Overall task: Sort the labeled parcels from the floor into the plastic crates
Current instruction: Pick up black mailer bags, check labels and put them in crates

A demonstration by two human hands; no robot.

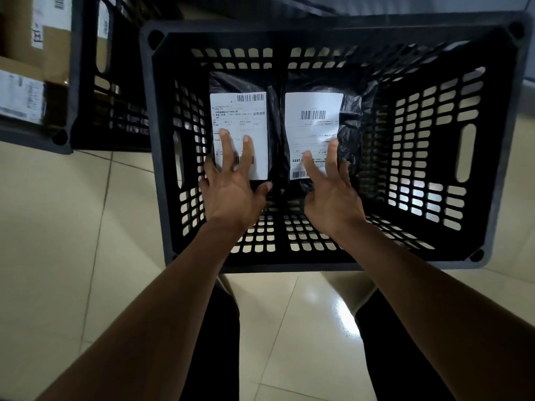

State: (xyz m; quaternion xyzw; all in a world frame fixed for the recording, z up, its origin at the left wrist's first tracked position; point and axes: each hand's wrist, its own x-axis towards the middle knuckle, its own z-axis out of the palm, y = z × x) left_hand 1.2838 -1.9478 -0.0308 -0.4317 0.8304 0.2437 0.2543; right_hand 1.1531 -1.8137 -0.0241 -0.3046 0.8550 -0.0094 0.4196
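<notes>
Inside crate (162, 140) — two parcels (246, 82) side by side, hands (231, 195) spread.

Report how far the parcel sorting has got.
Done: two black parcels, left parcel and right parcel, lie label-up in the near crate. In hand: left hand and right hand spread open over them. Left: no parcels show on the floor; the boxes are crated too.

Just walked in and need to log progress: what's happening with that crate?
A person reaches both hands into a black plastic crate on the tiled floor. Two black labeled parcels lie side by side inside: the left hand rests spread fingers on the left parcel, the right hand on the right parcel. Another crate with boxes stands at left.
</notes>
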